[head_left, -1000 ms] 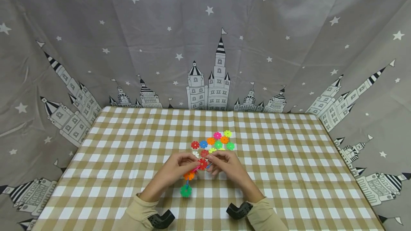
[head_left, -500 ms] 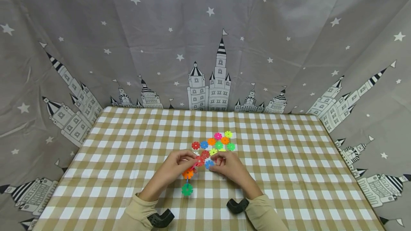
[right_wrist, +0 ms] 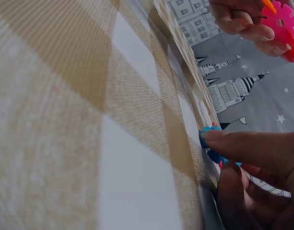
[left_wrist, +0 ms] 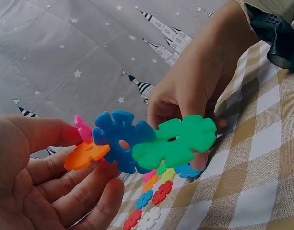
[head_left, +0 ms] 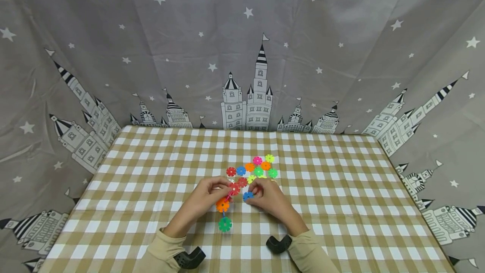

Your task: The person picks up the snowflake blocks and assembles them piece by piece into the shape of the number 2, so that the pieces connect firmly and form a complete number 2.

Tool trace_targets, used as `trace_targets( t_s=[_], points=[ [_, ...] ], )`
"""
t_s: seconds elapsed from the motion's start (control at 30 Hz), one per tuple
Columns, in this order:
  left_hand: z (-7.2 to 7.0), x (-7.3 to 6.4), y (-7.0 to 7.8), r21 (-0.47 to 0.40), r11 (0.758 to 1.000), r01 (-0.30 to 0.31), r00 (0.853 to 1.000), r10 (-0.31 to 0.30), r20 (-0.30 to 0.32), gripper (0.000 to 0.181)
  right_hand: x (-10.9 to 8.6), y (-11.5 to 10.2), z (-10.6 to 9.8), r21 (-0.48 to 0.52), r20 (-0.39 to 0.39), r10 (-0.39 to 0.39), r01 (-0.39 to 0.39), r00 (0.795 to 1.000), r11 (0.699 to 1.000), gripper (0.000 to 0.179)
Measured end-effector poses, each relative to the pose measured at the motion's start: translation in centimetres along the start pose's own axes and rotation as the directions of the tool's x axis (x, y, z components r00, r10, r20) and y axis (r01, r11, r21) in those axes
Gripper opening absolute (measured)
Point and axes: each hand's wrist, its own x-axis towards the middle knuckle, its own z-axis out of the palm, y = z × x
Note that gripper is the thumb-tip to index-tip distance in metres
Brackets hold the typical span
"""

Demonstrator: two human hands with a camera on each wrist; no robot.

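My left hand (head_left: 206, 197) pinches a chain of notched plastic snowflake discs. A red disc (head_left: 234, 188) forms its upper end, an orange disc (head_left: 222, 205) comes lower, and a green disc (head_left: 225, 224) hangs at the bottom. In the left wrist view, a blue disc (left_wrist: 111, 129) joins the orange and green ones, and a pink disc (left_wrist: 83, 128) lies by the fingertips. My right hand (head_left: 270, 195) pinches a separate blue disc (head_left: 248, 196) between thumb and fingers, a short gap right of the chain. Its far edge is hidden by the fingers.
Several loose discs lie flat just beyond my hands, among them a pink disc (head_left: 257, 161), a yellow disc (head_left: 269, 158) and a dark red disc (head_left: 231, 172). A checked cloth (head_left: 151, 172) covers the table, and a grey curtain (head_left: 182, 16) hangs behind it.
The right hand's blue disc has moved a little away from the chain's red disc and turned its face to view. The chain has shifted slightly, its green end swinging right.
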Motion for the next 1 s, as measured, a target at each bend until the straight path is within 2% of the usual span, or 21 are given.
trace_targets(
  t_s=[0.07,0.17,0.3,0.43,0.53,0.67,0.9,1.0],
  points=[
    [0.0,0.0,0.0,-0.002,1.0,-0.001,1.0,0.001,-0.003,0.029,-0.1,0.0,0.0,0.036,0.008,-0.004,0.004,1.0,0.999,0.019],
    [0.1,0.0,0.0,-0.005,1.0,-0.009,1.0,0.009,-0.007,0.028,-0.3,-0.1,-0.1,0.148,0.026,0.001,-0.005,1.0,0.989,0.016],
    [0.1,-0.1,0.0,-0.013,1.0,0.005,1.0,-0.005,-0.009,0.029,-0.5,-0.6,-0.6,0.316,0.016,-0.013,0.007,1.0,0.949,0.018],
    [0.0,-0.1,0.0,-0.024,1.0,0.019,1.0,-0.019,-0.008,0.031,-0.7,-1.3,-1.3,0.412,-0.011,-0.048,0.048,0.999,0.91,0.018],
    [-0.1,-0.1,0.0,-0.027,1.0,0.013,1.0,-0.013,-0.008,0.031,-0.9,-1.8,-1.5,0.449,-0.025,-0.078,0.081,0.997,0.89,0.018],
    [0.0,-0.2,0.0,-0.034,0.999,0.01,1.0,-0.01,-0.007,0.03,-1.1,-2.3,-1.6,0.464,-0.041,-0.107,0.113,0.993,0.878,0.017],
    [0.1,-0.1,0.1,-0.034,0.999,0.011,1.0,-0.012,-0.018,0.027,-1.3,-2.7,-1.4,0.466,-0.061,-0.116,0.131,0.991,0.875,0.015],
    [0.2,-0.1,0.0,-0.035,0.999,0.013,1.0,-0.013,-0.005,0.027,-1.4,-2.8,-1.3,0.44,-0.08,-0.135,0.157,0.988,0.884,0.014]
  ],
)
